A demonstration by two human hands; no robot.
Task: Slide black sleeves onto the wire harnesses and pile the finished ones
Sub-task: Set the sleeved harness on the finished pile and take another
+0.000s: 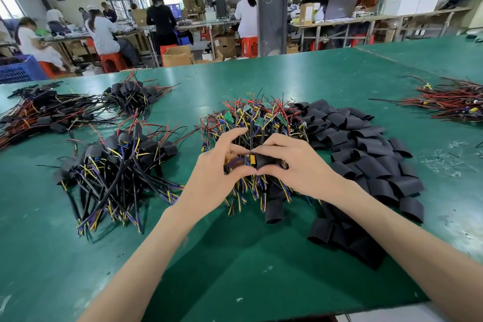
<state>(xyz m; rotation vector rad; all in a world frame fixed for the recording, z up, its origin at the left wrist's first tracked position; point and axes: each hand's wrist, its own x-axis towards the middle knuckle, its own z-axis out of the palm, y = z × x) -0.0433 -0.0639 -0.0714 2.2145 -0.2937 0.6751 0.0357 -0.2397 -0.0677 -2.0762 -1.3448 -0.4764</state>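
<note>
My left hand pinches a wire harness with a small board and yellow parts. My right hand grips a black sleeve whose open end meets the harness end, just above the pile of unsleeved harnesses with green boards and red, black, yellow and blue wires. Loose black sleeves lie in a heap to the right. A pile of sleeved harnesses lies to the left of my hands.
More sleeved harnesses lie at the back left and far left. A bundle of red and black wires sits at the far right. The green table ends near me. Several people work at benches beyond.
</note>
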